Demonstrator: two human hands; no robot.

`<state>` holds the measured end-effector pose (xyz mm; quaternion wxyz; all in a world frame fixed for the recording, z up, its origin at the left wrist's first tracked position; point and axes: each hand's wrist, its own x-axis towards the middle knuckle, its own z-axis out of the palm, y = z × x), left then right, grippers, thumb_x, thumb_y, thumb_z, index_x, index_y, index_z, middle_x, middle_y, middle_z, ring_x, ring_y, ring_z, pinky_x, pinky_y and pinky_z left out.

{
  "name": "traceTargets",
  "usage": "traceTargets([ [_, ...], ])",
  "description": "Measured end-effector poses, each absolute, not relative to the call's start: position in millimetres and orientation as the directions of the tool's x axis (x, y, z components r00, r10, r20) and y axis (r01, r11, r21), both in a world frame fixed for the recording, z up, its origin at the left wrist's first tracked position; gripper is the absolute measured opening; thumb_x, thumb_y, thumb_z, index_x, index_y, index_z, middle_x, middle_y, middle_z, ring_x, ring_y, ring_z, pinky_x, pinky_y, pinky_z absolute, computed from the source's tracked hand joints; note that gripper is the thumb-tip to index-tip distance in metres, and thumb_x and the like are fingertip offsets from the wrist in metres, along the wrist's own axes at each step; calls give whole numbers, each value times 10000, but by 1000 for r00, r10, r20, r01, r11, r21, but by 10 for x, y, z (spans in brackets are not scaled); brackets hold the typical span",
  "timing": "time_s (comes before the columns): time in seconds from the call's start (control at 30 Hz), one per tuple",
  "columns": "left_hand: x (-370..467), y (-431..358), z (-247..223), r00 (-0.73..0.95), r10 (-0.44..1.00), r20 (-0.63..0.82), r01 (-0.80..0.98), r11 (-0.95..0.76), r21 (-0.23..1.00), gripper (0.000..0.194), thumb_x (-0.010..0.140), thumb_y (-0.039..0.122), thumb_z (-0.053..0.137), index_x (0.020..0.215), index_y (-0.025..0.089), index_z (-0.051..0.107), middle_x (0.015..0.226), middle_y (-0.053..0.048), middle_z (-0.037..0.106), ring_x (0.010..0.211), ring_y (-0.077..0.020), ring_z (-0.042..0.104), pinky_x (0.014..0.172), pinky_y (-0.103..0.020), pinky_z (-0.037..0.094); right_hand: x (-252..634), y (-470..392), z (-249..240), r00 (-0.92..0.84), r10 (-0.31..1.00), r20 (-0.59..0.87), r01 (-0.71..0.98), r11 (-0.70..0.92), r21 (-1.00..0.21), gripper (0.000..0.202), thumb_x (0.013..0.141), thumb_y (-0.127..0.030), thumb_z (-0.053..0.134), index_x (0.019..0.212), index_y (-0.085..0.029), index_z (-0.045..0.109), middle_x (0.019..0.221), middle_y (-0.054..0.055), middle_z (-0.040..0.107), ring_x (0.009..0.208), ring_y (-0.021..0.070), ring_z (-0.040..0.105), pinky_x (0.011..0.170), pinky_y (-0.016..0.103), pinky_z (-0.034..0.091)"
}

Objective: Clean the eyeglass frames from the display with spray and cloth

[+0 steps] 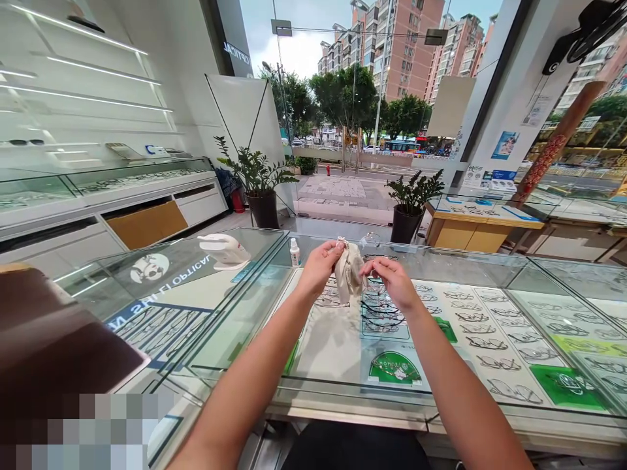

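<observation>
Over the glass display counter [337, 352], my left hand [321, 264] is closed on a crumpled beige cloth [349, 274], which hangs down from the thumb and fingers. My right hand [394, 281] is just to the right, its fingertips pinched together at the cloth's right edge. Whatever those fingertips hold is too thin and small to make out. Beneath both hands, under the glass, eyeglasses [385, 320] lie in rows. A small white bottle [294, 252] stands on the counter to the left of my left hand.
A white device [223, 251] stands on the counter at the left. Another person [63, 339], partly pixelated, is close at lower left. More eyeglasses [494, 343] fill the case at right. Potted plants [409, 202] stand beyond the counter, before the glass front.
</observation>
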<state>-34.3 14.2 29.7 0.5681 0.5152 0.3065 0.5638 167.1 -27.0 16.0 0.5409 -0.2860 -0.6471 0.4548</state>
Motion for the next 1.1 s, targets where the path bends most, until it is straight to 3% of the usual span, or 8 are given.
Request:
traceTargets([
  [0.13,-337,94,309,239,933,269,-272,-202,941,482,743,604,854,887,181,674,640,26,628,528,-89,510,519,-212,366,1629,-266,125,-338,841,423,-100,415,-905,351,965,-528,624,836,-240,779,898,51,758,878,228,620,874,357,451],
  [0.3,-266,17,285,304,927,222,-271,-139,953,488,758,604,848,919,178,674,732,-30,733,554,-146,621,563,-260,468,1585,-272,102,-386,824,415,-124,399,-908,355,974,-535,622,840,-237,762,897,51,751,884,229,618,884,362,454],
  [0.53,-210,-48,282,488,847,211,-333,-42,942,413,855,542,792,787,155,663,659,-25,667,585,-112,563,607,-236,433,1584,-299,132,-390,817,424,-112,415,-903,388,959,-586,630,813,-241,730,892,50,749,925,244,633,923,378,457],
  [0.67,-210,-41,257,470,863,185,-327,-24,945,431,830,534,819,750,139,666,655,-28,656,595,-106,547,598,-225,421,1564,-284,122,-377,837,396,-114,382,-917,395,937,-599,653,803,-234,723,861,45,739,920,239,639,929,369,459],
  [0.93,-160,-104,308,425,866,263,-403,-79,912,411,742,418,914,888,129,661,625,-9,657,554,-89,540,569,-201,402,1506,-240,11,-321,870,375,-205,323,-924,340,939,-531,680,819,-219,747,873,36,724,906,209,607,931,342,436],
  [1.1,-104,-115,281,261,904,338,-399,-218,891,401,780,479,875,842,149,656,548,21,620,460,-90,511,499,-209,388,1464,-281,37,-349,854,385,-164,348,-923,382,933,-568,678,788,-219,736,860,36,726,920,221,623,947,352,439],
])
